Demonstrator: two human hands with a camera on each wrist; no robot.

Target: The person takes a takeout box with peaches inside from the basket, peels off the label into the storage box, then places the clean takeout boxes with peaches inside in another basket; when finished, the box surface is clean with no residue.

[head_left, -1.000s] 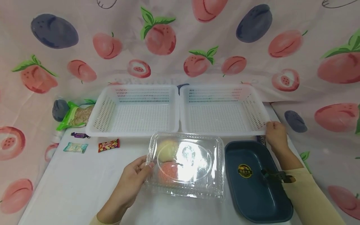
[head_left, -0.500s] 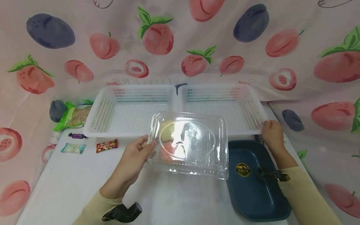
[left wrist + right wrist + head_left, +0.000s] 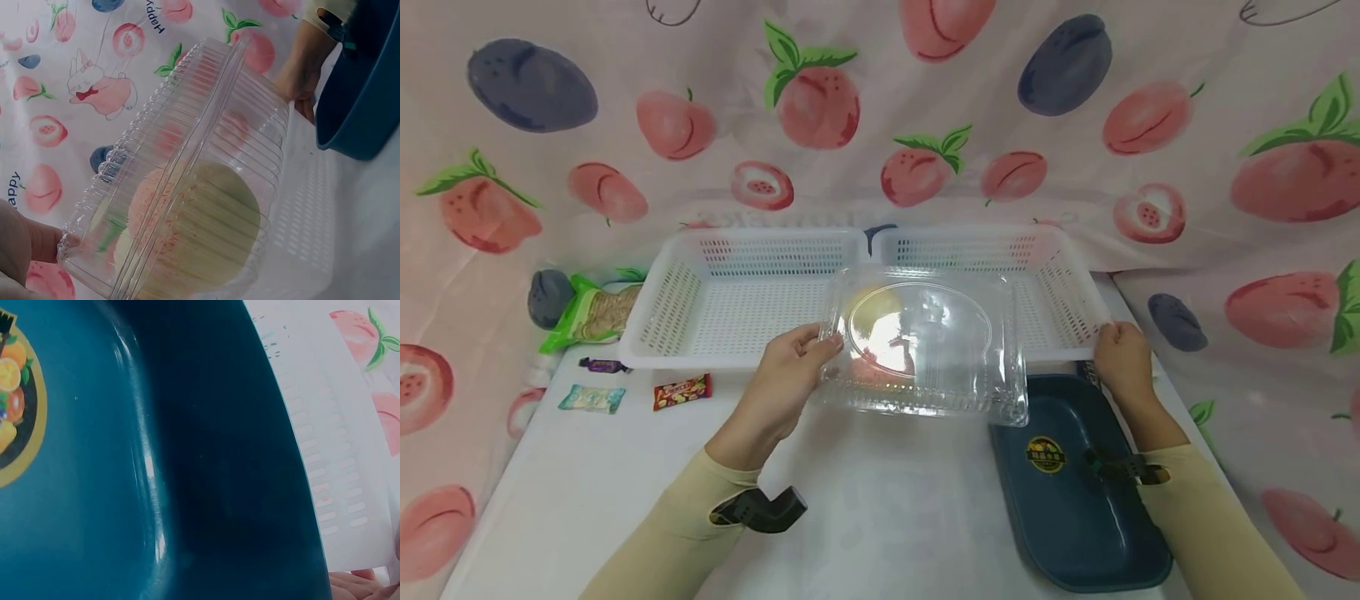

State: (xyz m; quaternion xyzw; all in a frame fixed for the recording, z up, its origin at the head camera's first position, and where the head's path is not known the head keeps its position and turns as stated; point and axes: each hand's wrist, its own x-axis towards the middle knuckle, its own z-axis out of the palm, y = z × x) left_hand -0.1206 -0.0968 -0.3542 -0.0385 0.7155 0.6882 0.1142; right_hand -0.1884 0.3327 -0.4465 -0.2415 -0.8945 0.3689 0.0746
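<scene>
My left hand [image 3: 784,383] pinches the left edge of a clear lidded plastic container [image 3: 958,354], thumb on top. A yellowish fruit [image 3: 876,310] and a red fruit [image 3: 868,371] lie inside at its left end; glare on the lid blurs them. The container is held up and covers part of the right white basket [image 3: 1078,287] and the left white basket [image 3: 722,312]. With my right hand [image 3: 1124,362] I grip the right basket's near right corner. In the right wrist view only a sliver of fingers [image 3: 356,587] shows.
A dark blue tray [image 3: 1075,517] stands right of centre, beneath my right forearm. At the left lie a red snack packet [image 3: 682,392], a pale blue packet [image 3: 592,398], a purple candy [image 3: 604,365] and a green-edged bag [image 3: 598,312]. A fruit-print cloth [image 3: 842,183] hangs behind.
My left hand has carried the container forward and slightly right, from the table's middle to over the baskets' near side. My right hand has kept its grip on the basket corner.
</scene>
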